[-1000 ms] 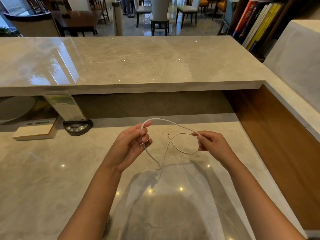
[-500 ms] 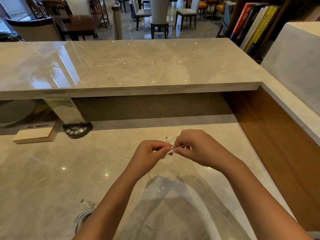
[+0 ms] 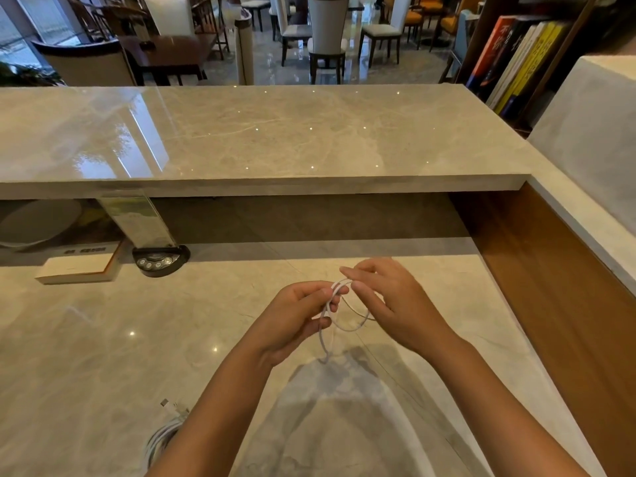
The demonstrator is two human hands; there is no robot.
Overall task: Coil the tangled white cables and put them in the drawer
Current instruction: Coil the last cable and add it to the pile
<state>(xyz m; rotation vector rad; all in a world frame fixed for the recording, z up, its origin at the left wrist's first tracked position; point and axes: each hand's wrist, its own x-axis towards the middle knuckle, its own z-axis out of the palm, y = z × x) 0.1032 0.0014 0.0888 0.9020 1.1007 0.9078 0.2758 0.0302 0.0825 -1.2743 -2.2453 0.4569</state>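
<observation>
A thin white cable (image 3: 344, 328) hangs in small loops above the marble desk (image 3: 103, 339). My left hand (image 3: 296, 318) pinches the gathered loops between thumb and fingers. My right hand (image 3: 389, 304) is just to its right, with fingertips touching the top of the loop. A second white cable (image 3: 161, 438) lies coiled on the desk at the lower left, partly hidden by my left forearm, and its plug (image 3: 168, 405) sticks out. No drawer is in view.
A raised marble counter (image 3: 275, 139) runs across the back. Under it stand a clear sign holder (image 3: 141, 218), a black button unit (image 3: 158, 259) and a white box (image 3: 79, 266). A wooden panel (image 3: 550, 287) walls the right side.
My hands came together from holding a wide loop apart. The cable is now gathered into smaller loops in my left hand, and my right hand has shifted slightly right of it.
</observation>
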